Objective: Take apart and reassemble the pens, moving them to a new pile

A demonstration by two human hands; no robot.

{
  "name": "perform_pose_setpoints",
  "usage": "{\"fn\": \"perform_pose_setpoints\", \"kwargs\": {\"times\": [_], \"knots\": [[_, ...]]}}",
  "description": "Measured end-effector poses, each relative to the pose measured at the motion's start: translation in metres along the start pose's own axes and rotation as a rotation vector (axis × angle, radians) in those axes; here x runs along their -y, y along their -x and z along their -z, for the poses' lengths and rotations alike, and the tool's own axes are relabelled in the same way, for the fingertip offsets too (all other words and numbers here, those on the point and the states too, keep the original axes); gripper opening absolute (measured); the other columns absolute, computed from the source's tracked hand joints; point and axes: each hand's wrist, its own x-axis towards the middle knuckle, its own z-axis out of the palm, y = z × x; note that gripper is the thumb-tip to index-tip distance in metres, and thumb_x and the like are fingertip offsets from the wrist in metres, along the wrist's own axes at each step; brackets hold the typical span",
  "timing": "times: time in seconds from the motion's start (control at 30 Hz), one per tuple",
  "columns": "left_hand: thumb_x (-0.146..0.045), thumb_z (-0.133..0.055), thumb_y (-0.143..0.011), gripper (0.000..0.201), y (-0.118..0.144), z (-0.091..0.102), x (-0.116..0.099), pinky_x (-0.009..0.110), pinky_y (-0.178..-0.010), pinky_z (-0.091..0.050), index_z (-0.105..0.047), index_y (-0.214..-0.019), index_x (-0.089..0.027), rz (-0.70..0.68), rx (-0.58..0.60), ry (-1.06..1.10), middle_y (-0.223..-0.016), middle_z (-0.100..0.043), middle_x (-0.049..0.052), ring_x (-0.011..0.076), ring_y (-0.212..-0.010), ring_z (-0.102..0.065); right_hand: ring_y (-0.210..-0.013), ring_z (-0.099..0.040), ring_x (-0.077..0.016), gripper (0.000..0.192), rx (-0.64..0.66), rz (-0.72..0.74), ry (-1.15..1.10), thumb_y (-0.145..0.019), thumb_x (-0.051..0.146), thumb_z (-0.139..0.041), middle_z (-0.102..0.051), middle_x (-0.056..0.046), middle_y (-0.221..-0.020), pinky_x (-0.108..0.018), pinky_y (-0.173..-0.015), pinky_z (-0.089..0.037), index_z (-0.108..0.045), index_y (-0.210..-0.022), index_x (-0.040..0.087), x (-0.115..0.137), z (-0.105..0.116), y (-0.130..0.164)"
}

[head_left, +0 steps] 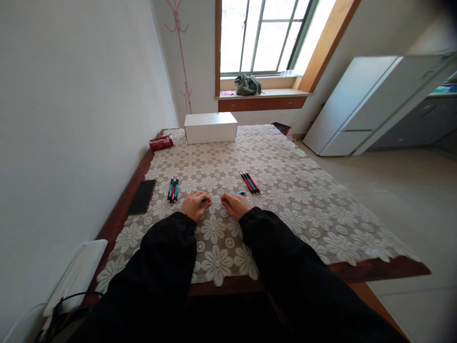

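Observation:
My left hand (194, 205) and my right hand (235, 205) rest side by side on a table under a white lace cloth (285, 200). Both have curled fingers that pinch small parts I cannot make out, the fingertips facing each other. A small blue piece (239, 193) lies just beyond my right hand. Three pens, red and teal with black ends (173, 189), lie to the left of my left hand. Another group of red and teal pens (250, 182) lies beyond and to the right of my right hand.
A white box (210, 127) stands at the table's far end, with a red packet (161, 142) to its left. A black flat case (142, 196) lies near the left edge by the wall. A white device with a cable (76, 274) sits at lower left.

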Motion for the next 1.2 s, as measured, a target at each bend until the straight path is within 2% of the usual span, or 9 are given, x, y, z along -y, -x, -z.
{"fn": "perform_pose_setpoints", "kwargs": {"times": [0.33,0.73,1.2], "knots": [[-0.031,-0.054,-0.091,0.018,0.0001,-0.0004,-0.0018,0.038,-0.096,-0.047,-0.068,-0.086,-0.022,-0.001,0.007,-0.005,-0.103,-0.070,0.005,0.0211,-0.103,-0.060,-0.085,-0.060,-0.0170,0.007,-0.036,0.009,-0.015,-0.091,0.021,-0.054,-0.065,-0.004,-0.089,-0.026,-0.077,-0.041,-0.057,-0.098,0.020,-0.0006,-0.0007,0.0002],[-0.033,-0.042,-0.097,0.033,0.0002,0.0004,-0.0020,0.035,-0.094,-0.046,-0.065,-0.075,-0.021,0.008,0.031,-0.050,-0.099,-0.071,0.004,0.0198,-0.101,-0.059,-0.081,-0.060,-0.0159,0.004,-0.079,0.036,-0.036,-0.092,0.021,-0.054,-0.065,-0.003,-0.087,-0.025,-0.075,-0.040,-0.056,-0.096,0.020,0.0015,0.0004,0.0019],[-0.026,-0.060,-0.087,0.007,0.0004,-0.0030,0.0043,0.037,-0.090,-0.048,-0.064,-0.090,-0.021,-0.001,-0.029,0.011,-0.098,-0.069,0.006,0.0223,-0.100,-0.061,-0.082,-0.063,-0.0169,0.016,0.023,-0.048,0.034,-0.099,0.031,-0.046,-0.069,-0.005,-0.089,-0.025,-0.073,-0.038,-0.060,-0.099,0.021,0.0046,0.0055,0.0012]]}}
